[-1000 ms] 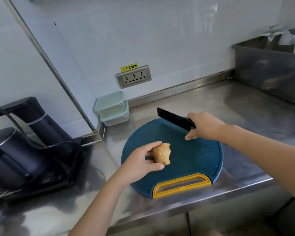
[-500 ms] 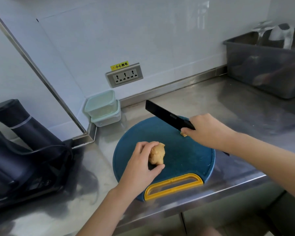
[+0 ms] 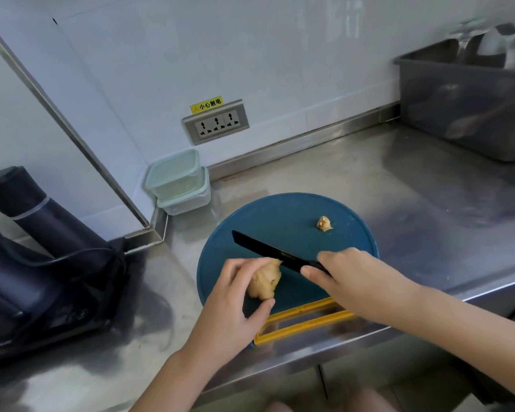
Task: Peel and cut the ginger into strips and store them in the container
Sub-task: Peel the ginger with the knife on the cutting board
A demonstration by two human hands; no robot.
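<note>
Presently the ginger (image 3: 265, 281) is pinched in the grip of the left hand (image 3: 226, 304) on the cutting board (image 3: 280, 212), toward its yellow handle; the knife (image 3: 262, 248), clasped by the right hand (image 3: 351, 275), is slanted across the ginger's far tip.

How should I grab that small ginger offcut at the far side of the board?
Pinch the small ginger offcut from straight above, fingertips on its two sides. It is a low lump lying loose on the flat cutting board, with bare board all round it, apart from the knife and the big ginger.
</note>
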